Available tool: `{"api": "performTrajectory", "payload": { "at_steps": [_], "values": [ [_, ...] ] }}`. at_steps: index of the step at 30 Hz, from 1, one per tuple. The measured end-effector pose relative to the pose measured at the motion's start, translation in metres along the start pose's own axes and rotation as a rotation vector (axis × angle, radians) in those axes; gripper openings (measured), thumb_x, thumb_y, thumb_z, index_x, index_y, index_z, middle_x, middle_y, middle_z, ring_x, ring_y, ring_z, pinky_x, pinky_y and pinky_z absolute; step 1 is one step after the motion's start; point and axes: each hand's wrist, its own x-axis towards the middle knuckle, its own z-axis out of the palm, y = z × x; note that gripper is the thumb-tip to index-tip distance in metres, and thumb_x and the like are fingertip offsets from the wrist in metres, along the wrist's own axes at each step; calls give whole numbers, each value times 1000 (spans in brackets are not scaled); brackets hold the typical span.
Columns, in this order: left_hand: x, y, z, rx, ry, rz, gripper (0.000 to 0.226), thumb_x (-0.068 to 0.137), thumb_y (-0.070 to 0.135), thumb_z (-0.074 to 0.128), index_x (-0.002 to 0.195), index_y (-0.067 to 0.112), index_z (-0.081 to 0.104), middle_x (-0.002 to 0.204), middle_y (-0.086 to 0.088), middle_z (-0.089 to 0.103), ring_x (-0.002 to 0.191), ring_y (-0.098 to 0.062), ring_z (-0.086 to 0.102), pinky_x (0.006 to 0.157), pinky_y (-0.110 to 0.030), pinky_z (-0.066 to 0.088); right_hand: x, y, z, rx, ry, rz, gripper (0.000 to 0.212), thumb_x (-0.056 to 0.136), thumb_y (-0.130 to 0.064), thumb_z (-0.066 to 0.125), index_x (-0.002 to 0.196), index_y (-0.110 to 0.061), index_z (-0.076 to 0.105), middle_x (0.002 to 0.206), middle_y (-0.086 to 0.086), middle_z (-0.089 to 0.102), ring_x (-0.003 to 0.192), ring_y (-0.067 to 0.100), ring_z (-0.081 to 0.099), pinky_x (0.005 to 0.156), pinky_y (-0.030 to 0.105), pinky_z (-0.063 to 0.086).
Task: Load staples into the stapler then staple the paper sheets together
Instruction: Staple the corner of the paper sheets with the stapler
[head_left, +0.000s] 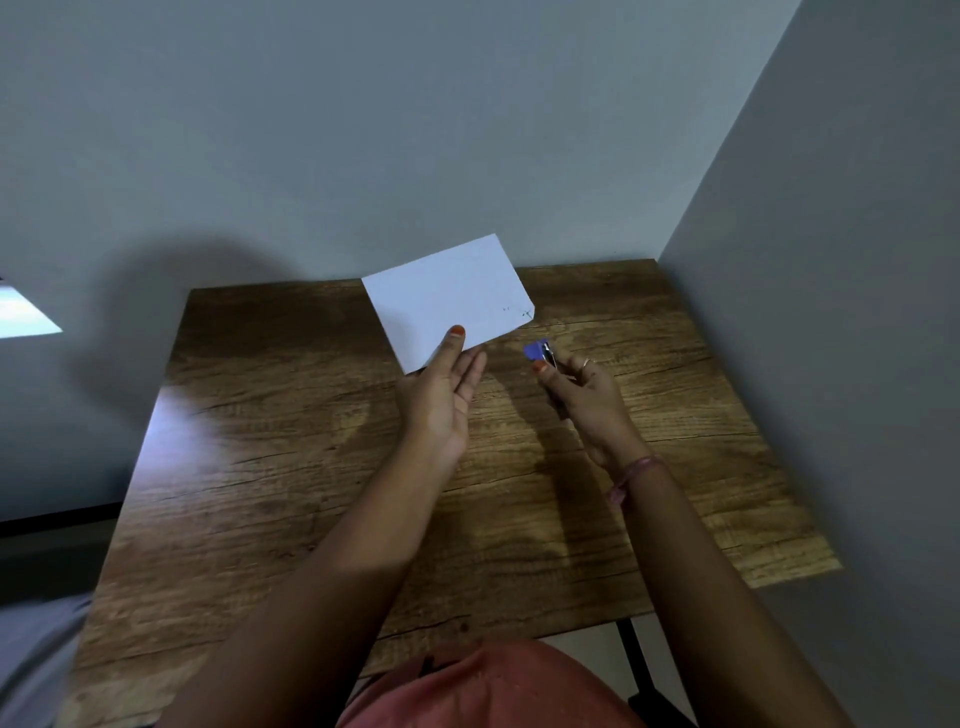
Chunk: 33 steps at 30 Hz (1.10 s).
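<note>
My left hand holds the white paper sheets up above the wooden table, thumb on the front near the lower edge and fingers behind. Small marks show near the sheets' lower right corner. My right hand grips a small blue stapler, whose metal front end points toward that corner, a short gap away from the paper. Most of the stapler is hidden inside my palm.
The table stands in a corner, with a grey wall behind it and another along its right side. A black table leg shows at the lower right. My pink clothing is at the near edge.
</note>
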Motion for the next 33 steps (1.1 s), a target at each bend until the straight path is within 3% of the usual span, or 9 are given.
{"api": "performTrajectory", "payload": {
  "at_steps": [3,7,13,16,20,23,27,29,33],
  "values": [
    [4,3,-2,-16,20,-5,22,84,-2,65,99,13,59,98,-8,69,89,-22,69,74,-31,60,17,17,-5,-405,102,-71,34,91,-18,61,123,-6,60,111,8,66,97,11,59,81,24,44],
    [11,6,-6,-34,51,-1,23,84,-1,66,98,14,57,99,-8,67,89,-22,69,69,-30,61,36,33,2,-844,208,-109,42,94,-24,57,131,-5,52,118,15,53,109,25,52,82,21,33],
    [19,9,-10,-29,85,7,24,83,-2,66,98,13,57,103,-10,66,89,-23,69,74,-34,60,49,41,27,-1102,230,-69,45,97,-27,48,136,-3,45,129,19,47,117,31,47,97,38,43],
    [22,10,-11,-34,90,1,25,83,-3,66,99,13,57,104,-10,66,88,-23,70,75,-34,60,50,47,31,-1257,189,-53,52,99,-34,42,141,-6,37,134,17,44,122,31,41,98,40,41],
    [22,12,-10,-42,63,-29,25,83,-2,66,102,12,58,105,-11,67,85,-21,71,72,-32,61,45,40,32,-1288,207,-29,55,97,-40,43,144,-12,33,139,16,39,128,32,37,102,46,34],
    [20,13,-8,-2,-14,-61,36,86,4,64,121,11,54,116,-13,66,95,-22,70,72,-30,60,35,19,37,-1035,283,-177,55,96,-39,48,142,-10,38,138,13,43,128,27,40,106,46,33],
    [15,13,0,51,-121,-67,36,89,11,62,124,14,54,115,-8,68,94,-16,71,72,-27,58,8,-24,57,5,50,-43,41,95,-40,51,122,-12,60,117,4,65,108,15,62,87,31,53],
    [9,11,4,98,-184,-69,24,90,13,61,114,17,60,106,-3,72,91,-12,71,69,-24,56,1,-35,63,192,-58,-19,29,94,-30,56,110,-7,66,106,5,69,99,15,65,78,27,53],
    [-2,9,4,253,-324,-21,18,89,16,62,107,18,63,99,1,74,93,-15,68,74,-27,55,-2,-44,62,331,-49,-3,15,90,-20,63,94,-6,66,97,15,67,90,23,64,77,32,52]
  ]
}}
